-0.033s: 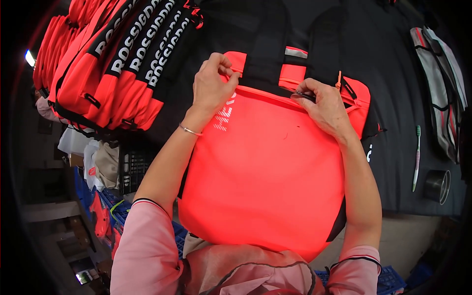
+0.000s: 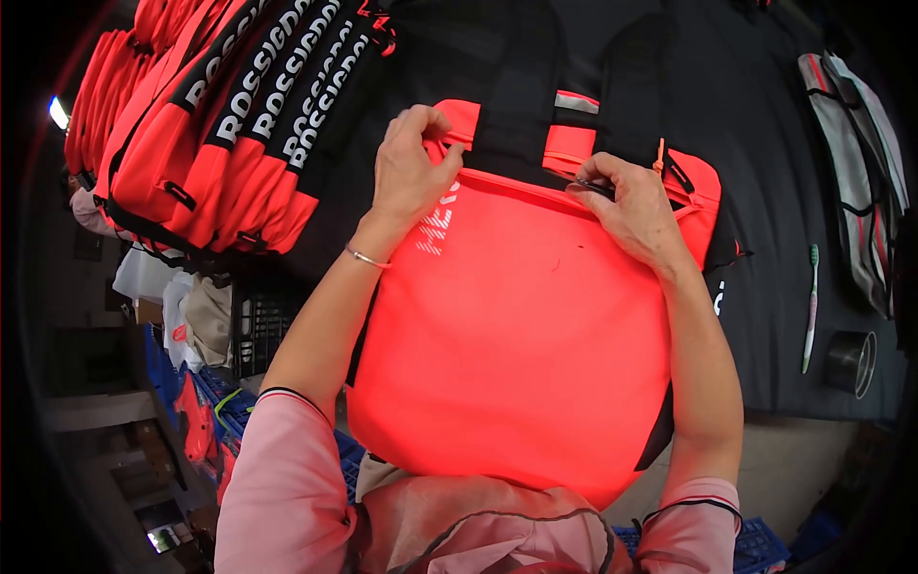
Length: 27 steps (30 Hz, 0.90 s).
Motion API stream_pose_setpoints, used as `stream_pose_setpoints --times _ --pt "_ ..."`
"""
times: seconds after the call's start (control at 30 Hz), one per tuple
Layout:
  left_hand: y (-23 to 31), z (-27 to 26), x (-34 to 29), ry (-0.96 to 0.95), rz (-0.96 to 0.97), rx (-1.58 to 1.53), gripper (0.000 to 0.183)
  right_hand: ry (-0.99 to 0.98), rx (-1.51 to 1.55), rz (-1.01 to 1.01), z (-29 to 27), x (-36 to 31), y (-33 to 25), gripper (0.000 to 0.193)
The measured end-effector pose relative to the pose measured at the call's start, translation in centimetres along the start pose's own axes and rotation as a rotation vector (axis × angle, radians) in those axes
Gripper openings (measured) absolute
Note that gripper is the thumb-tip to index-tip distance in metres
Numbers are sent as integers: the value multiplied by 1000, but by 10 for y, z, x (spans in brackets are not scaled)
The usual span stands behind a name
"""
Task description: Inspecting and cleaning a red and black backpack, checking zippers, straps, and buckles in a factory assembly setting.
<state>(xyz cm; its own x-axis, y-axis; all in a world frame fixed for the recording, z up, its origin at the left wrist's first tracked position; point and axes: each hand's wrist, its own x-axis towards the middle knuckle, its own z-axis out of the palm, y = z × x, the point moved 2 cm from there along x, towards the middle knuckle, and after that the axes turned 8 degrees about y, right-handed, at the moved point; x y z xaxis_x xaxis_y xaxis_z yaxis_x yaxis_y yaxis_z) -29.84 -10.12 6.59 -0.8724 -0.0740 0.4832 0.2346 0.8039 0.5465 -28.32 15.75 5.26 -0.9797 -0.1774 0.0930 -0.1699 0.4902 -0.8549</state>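
Note:
A bright coral-red backpack (image 2: 516, 325) with black sides lies in front of me, its lower end towards my body. Its black shoulder straps (image 2: 516, 86) stretch away across the table. At the bag's far left corner, my left hand (image 2: 416, 163) pinches the red fabric edge between thumb and fingers. My right hand (image 2: 626, 201) is closed around a small dark tool (image 2: 595, 189), mostly hidden by the fingers, at the zipped seam along the far edge. Close to that hand an orange cord pull (image 2: 659, 156) stands up. A short loose thread (image 2: 556, 264) lies on the red panel.
Several matching red and black bags (image 2: 210, 143) are stacked at the far left. On the black-covered table (image 2: 755, 249) to the right are a toothbrush (image 2: 811, 306), a metal cup (image 2: 849, 364) and a grey folded item (image 2: 849, 182). Blue crates (image 2: 755, 543) sit below the table edge.

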Motion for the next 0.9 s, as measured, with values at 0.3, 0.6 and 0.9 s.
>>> stream_pose_setpoints --times 0.3,0.6,0.9 --pt "-1 -24 -24 -393 365 -49 17 -423 138 -179 -2 -15 -19 18" --pt "-22 -31 -19 227 31 -392 28 -495 47 -275 0 -17 -27 22" --pt "-51 -56 -28 -335 -395 -278 88 -478 116 -148 2 -17 -25 17"
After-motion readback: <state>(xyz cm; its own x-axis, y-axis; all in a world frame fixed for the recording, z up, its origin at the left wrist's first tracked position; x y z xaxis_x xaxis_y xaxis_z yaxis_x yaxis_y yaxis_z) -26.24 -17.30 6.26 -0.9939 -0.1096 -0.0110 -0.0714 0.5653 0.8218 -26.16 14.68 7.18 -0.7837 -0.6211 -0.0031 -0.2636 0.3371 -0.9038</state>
